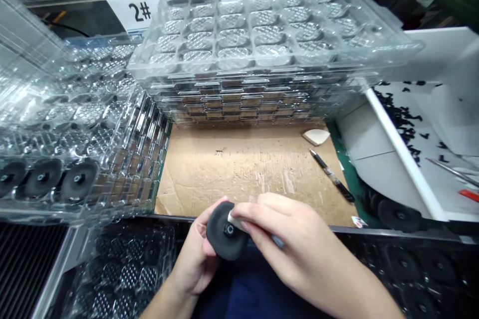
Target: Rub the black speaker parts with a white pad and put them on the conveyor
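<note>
Near the front edge of the cardboard, my left hand (198,251) holds a round black disc (224,241) by its rim, its face with a small metal-ringed hub turned up. My right hand (284,239) pinches a small white piece (232,219) against the disc, just above the hub. Most of that piece is hidden by my fingers. A black pen (331,175) and a white wedge-shaped piece (316,136) lie on the cardboard (224,169) beyond my right hand.
Stacked clear trays (239,60) stand behind the cardboard. At the left, another tray stack (123,159) holds black discs (79,179). A white bin (404,159) at the right contains small black parts (402,119). More discs (398,214) lie below it.
</note>
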Demonstrator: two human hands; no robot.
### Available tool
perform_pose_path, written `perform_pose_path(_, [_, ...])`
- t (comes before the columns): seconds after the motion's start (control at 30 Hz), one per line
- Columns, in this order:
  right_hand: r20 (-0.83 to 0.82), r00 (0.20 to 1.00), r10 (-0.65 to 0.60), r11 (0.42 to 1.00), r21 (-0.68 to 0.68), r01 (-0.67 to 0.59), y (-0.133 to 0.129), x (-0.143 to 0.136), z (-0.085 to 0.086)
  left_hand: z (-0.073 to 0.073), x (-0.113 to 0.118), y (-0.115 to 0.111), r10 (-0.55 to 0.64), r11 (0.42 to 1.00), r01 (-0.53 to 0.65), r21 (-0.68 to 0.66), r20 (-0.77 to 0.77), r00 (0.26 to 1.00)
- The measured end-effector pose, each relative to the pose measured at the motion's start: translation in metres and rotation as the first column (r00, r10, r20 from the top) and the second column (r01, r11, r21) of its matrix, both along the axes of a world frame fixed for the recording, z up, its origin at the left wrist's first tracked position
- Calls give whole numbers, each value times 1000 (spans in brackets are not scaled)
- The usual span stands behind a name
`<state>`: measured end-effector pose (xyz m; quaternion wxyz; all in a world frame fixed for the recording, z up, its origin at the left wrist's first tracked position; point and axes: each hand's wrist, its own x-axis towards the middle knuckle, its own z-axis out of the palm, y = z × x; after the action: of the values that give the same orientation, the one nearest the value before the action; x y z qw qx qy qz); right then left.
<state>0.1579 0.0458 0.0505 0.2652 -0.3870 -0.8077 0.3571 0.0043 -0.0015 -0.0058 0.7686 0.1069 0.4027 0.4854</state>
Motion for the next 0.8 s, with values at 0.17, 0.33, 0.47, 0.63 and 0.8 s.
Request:
perform_pose_path(0.17, [-112,991,-71,997,-39,67,-2,3,1,2,-3,4,-38,996,36,78,31,999])
perform_pose_path(0.33, [-167,984,-62,868,-496,-30,-16,29,-7,7,-11,4,-105,993,95,71,166,980])
perform_pose_path(0.47, [-171,943,-286,875,-448,184,-24,38,-11,11,-9,4,-135,990,125,58,228,964])
perform_pose_path(0.63, [-199,962,-189,980,29,199,-16,11,-2,6,-2,2,-70,997,66,36,103,992])
perform_pose_path(0.8, [-96,989,-110,940,-333,72,-18,7,-6,-8,-6,2,4,999,0,-39,112,994])
